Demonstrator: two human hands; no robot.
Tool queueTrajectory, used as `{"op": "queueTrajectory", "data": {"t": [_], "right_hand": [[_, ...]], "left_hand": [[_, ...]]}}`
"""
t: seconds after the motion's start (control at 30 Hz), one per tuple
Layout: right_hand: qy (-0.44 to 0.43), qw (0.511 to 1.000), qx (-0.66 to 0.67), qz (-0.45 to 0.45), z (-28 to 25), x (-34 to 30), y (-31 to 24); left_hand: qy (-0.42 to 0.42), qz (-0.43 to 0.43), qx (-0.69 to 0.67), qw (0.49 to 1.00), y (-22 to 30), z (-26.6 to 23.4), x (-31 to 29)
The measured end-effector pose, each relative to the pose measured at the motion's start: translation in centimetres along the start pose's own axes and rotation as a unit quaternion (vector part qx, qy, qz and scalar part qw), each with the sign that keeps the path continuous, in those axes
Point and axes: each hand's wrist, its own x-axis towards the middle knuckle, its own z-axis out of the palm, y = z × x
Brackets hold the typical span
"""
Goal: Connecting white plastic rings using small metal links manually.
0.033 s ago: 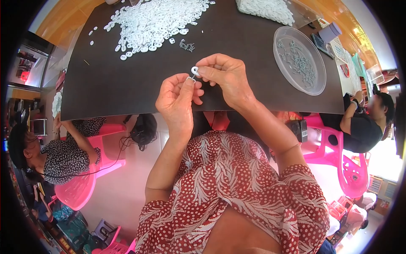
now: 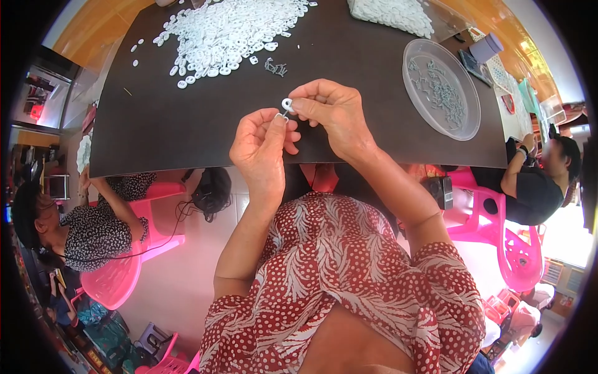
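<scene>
Above the near part of the dark table [image 2: 187, 131], my two hands meet at the fingertips. My left hand [image 2: 260, 144] pinches a small white plastic piece [image 2: 281, 116] between thumb and forefinger. In my right hand [image 2: 336, 117], thumb and fingers grip a white oval plastic piece with a hole [image 2: 286, 103], just above the first. A thin grey bit shows between the two pieces; whether it joins them I cannot tell. Beyond my hands lie several small grey pins [image 2: 275, 67], beside a big heap of similar white oval pieces [image 2: 218, 40].
A clear round dish [image 2: 409, 93] of grey pins stands at the right. Packed white pieces [image 2: 389, 17] lie at the back right, near a lilac cup [image 2: 487, 47]. One person [image 2: 103, 234] sits left on a pink chair; another [image 2: 541, 193] sits right.
</scene>
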Motion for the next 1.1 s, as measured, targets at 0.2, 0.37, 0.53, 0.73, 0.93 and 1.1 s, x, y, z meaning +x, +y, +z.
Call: {"op": "queueTrajectory", "data": {"t": [0.2,0.37,0.53,0.73,0.93,1.1], "right_hand": [[0.002,1.000,-0.013,-0.011,0.4,-0.3,-0.2],[0.002,0.999,-0.027,-0.040,0.7,-0.4,0.2],[0.010,0.997,-0.034,-0.068,1.0,-0.6,0.4],[0.014,0.994,-0.055,-0.089,1.1,-1.0,0.7],[0.006,0.987,-0.092,-0.132,0.8,-1.1,1.0],[-0.025,0.964,-0.212,-0.156,0.5,-1.5,0.2]], "left_hand": [[-0.007,0.005,0.005,1.000,-0.2,-0.2,-0.2],[-0.014,0.020,0.005,1.000,-0.7,-0.2,-0.2],[-0.016,0.024,-0.013,0.999,-1.0,-0.3,-0.1],[-0.038,0.034,-0.016,0.999,-1.1,-0.3,-0.2],[-0.027,-0.003,-0.014,1.000,-0.9,-0.2,0.0],[-0.018,-0.025,-0.044,0.999,-0.4,-0.2,0.4]]}}
